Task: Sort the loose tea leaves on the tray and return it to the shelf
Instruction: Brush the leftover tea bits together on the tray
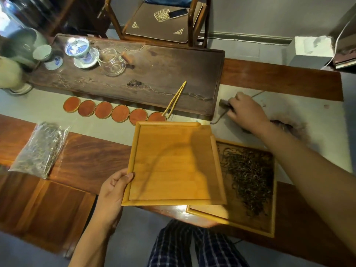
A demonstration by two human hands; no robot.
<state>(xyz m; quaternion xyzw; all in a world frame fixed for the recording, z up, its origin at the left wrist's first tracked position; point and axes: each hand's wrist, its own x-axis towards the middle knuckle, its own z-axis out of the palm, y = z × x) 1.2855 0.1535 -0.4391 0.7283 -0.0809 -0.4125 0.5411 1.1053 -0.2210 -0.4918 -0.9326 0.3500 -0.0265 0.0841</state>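
The left hand (pixel 113 191) grips the near-left edge of an empty bamboo tray (pixel 173 164), thumb curled over the rim and fingers hidden beneath; the tray is tilted slightly and its right side overlaps a second tray (pixel 269 231) lying on the table's near edge. The loose tea leaves (pixel 248 180) lie heaped on that second tray, mostly toward its right side; its near-left corner juts past the table edge above the person's checked trousers (pixel 192 245).

The right hand (pixel 246 112) reaches across to the pale table runner (pixel 308 116), fingers curled around a dark brush-like tool (pixel 225 104) just beside the right end of the dark wooden tea board (pixel 134 79); the tool is blurred, so I cannot tell exactly what it is. A dark smudge (pixel 287 126) marks the runner right of the forearm.

Beyond the empty tray's far rim a row of round red coasters (pixel 104 110) runs leftward; bamboo tongs (pixel 175 99) lean from the last coaster up onto the tea board. On the board's left end stand a blue-and-white lidded cup (pixel 79 49) and a glass pitcher (pixel 113 62). A clear bag of tea (pixel 40 149) lies well left of the tray, with bare wood between them. A chair (pixel 159 22) with a phone (pixel 178 12) on its cushion stands behind the table.
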